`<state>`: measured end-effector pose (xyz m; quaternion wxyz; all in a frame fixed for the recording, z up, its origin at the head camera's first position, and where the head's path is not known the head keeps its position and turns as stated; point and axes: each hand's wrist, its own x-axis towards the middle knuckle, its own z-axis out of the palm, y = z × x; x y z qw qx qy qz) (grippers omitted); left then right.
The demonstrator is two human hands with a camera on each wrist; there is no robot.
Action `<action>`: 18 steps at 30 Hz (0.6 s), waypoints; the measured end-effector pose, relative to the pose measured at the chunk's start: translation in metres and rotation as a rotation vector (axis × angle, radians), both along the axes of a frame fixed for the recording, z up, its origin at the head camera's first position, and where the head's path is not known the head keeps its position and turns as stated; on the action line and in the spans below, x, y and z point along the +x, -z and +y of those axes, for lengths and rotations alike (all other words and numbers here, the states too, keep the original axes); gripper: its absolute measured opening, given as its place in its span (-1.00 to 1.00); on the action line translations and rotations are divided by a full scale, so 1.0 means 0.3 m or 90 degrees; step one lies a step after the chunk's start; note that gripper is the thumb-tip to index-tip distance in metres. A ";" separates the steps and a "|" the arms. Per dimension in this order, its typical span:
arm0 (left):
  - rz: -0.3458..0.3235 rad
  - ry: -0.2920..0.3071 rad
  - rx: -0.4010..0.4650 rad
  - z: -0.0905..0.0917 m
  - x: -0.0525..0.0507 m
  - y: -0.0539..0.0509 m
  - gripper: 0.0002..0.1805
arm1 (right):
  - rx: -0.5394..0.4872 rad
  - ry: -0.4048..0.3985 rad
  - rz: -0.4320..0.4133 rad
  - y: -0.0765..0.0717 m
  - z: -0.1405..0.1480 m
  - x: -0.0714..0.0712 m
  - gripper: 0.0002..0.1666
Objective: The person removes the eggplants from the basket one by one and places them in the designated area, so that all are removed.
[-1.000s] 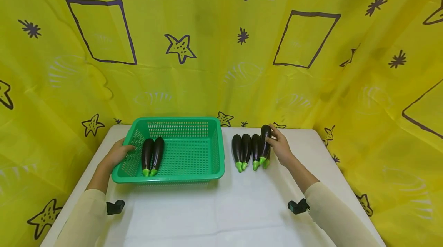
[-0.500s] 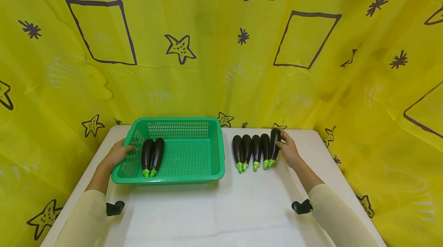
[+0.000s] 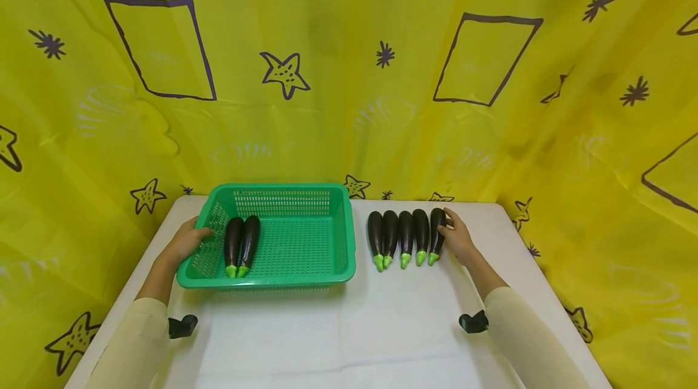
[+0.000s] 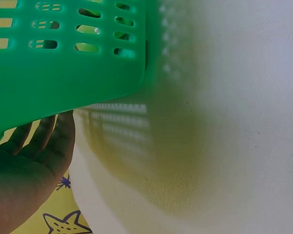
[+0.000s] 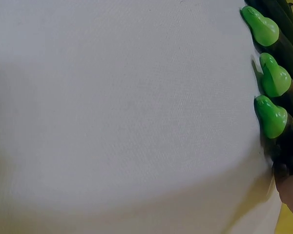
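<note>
In the head view my left hand (image 3: 186,240) grips the left rim of a green slotted basket (image 3: 283,280), thumb over the rim. Two dark eggplants (image 3: 232,243) with green stems lie side by side at the basket's left. On the table to the right, several eggplants (image 3: 390,234) form a row, stems toward me. My right hand (image 3: 459,240) holds the rightmost eggplant (image 3: 437,231) near its upper end. The left wrist view has my fingers (image 4: 58,141) under the basket's edge (image 4: 63,87). In the right wrist view, green stems (image 5: 272,117) show beside part of my hand (image 5: 290,192).
A white-covered table (image 3: 327,340) carries everything. Behind it and at both sides hangs a yellow curtain (image 3: 327,134) with star drawings. Black wrist devices (image 3: 182,326) sit by both sleeves.
My right hand has moved right and lowered the eggplant from over the row to its right end, beside the others. My left hand and the basket stay put.
</note>
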<state>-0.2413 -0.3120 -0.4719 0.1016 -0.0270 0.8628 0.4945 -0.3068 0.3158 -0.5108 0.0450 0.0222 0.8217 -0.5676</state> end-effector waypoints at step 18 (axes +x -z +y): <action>0.003 -0.001 0.005 0.007 0.005 -0.003 -0.35 | 0.026 0.016 0.008 0.034 0.001 -0.019 -0.30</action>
